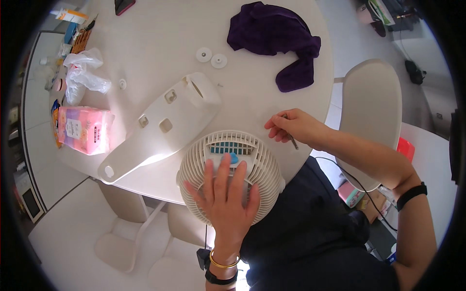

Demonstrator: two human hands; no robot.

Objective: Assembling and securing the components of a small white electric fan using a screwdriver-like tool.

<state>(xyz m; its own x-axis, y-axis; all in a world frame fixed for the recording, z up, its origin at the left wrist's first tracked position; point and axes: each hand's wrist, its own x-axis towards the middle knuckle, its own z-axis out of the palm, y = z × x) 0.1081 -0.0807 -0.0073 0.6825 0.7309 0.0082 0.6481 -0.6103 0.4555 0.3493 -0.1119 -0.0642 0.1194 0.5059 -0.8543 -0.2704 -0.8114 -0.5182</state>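
Observation:
A cream round fan head (266,184) rests at the table's near edge, its slatted grille facing up, with a blue piece (233,157) in its centre. My left hand (223,194) lies over the grille with fingers spread. My right hand (291,127) is raised just right of the fan, fingers closed round a slim dark metal tool (293,142). A long cream plastic housing (145,140) with square openings lies left of the fan, near two white discs (219,61).
The round table (174,29) holds a purple cloth (262,29), a pink tissue pack (85,130), a white plastic bag (80,72), a small white cap (122,83) and a phone (122,6). Chairs (369,102) stand around it. A cable (354,182) runs down on the right.

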